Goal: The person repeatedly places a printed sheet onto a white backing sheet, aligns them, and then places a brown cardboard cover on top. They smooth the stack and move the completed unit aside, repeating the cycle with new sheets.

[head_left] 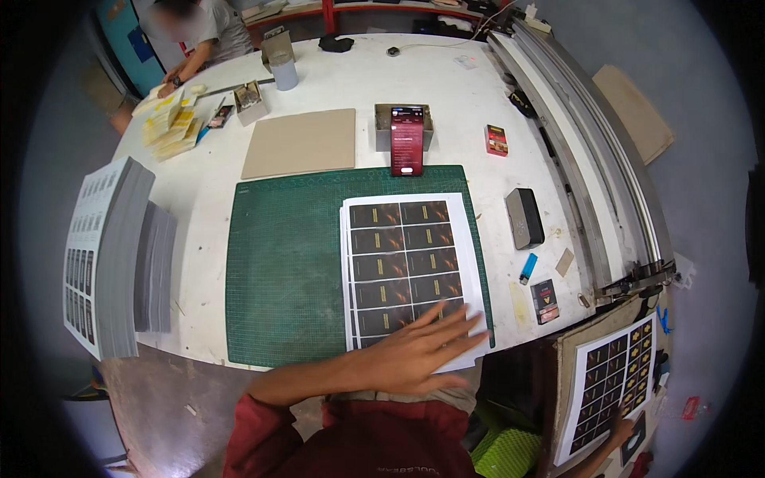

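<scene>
A stack of printed sheets [382, 263] with rows of dark card designs lies on the right part of a green cutting mat [283, 271]. My left hand [426, 346] rests across the lower end of this stack, fingers spread and palm down. At the lower right, my right hand [620, 434] is at the edge of another printed sheet [594, 398], which bears dark and yellow designs. Its fingers appear closed on that edge, though they are small and partly hidden. Beneath this sheet is a brown board [564, 358].
Tall paper stacks [119, 255] stand at the left. Beyond the mat are a grey-brown board [299, 143] and a phone [407, 142] leaning on a metal box. A black box [524, 218], blue lighter [528, 268] and long metal rail [590, 159] are rightward. Someone works far left.
</scene>
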`<state>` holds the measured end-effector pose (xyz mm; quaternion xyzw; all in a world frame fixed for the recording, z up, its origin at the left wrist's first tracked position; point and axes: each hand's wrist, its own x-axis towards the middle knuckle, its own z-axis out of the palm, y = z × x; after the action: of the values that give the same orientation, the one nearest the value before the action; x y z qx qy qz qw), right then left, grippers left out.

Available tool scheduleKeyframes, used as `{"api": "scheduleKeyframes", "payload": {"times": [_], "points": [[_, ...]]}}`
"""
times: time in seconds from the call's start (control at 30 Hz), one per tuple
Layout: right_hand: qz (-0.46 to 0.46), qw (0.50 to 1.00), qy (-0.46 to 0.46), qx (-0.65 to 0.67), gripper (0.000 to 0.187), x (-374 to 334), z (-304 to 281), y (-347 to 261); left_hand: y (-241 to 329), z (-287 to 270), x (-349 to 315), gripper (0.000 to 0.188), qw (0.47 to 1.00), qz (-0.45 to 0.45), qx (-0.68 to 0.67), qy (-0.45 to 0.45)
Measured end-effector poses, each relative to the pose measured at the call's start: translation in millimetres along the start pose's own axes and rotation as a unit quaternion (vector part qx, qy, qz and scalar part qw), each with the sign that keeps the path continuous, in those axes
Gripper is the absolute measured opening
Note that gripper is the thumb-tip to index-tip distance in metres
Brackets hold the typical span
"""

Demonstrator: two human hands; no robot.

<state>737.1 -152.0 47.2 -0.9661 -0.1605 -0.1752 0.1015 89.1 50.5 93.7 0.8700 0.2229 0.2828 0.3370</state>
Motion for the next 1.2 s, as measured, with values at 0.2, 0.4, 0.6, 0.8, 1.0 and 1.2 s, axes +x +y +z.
{"api": "scheduleKeyframes", "payload": {"times": [0.2, 0.4, 0.6, 0.8, 1.0, 1.2], "points": [[0.043, 0.975, -0.112, -0.187, 0.046, 22, 26, 53, 78, -28, 52, 0.051, 0.943, 0.283, -0.120, 0.124], [0.055, 0.973, -0.089, -0.206, 0.049, 10, 30, 81, 80, -34, 73, 0.038, 0.931, 0.279, -0.034, 0.231], [-0.011, 0.992, 0.126, 0.011, 0.036, -6, 30, 90, 41, -67, 82, 0.039, 0.970, 0.230, 0.074, -0.002], [-0.109, 0.922, 0.166, 0.332, 0.032, 44, -55, 123, -7, -44, 123, 0.044, 0.997, 0.069, 0.011, 0.017], [0.009, 0.769, 0.124, 0.627, 0.047, 152, -118, -2, -50, -4, 206, 0.053, 0.995, 0.067, -0.074, -0.021], [-0.035, 0.669, 0.108, 0.734, 0.029, 301, -81, -203, -92, 56, 322, 0.053, 0.979, 0.031, -0.201, 0.002]]}}
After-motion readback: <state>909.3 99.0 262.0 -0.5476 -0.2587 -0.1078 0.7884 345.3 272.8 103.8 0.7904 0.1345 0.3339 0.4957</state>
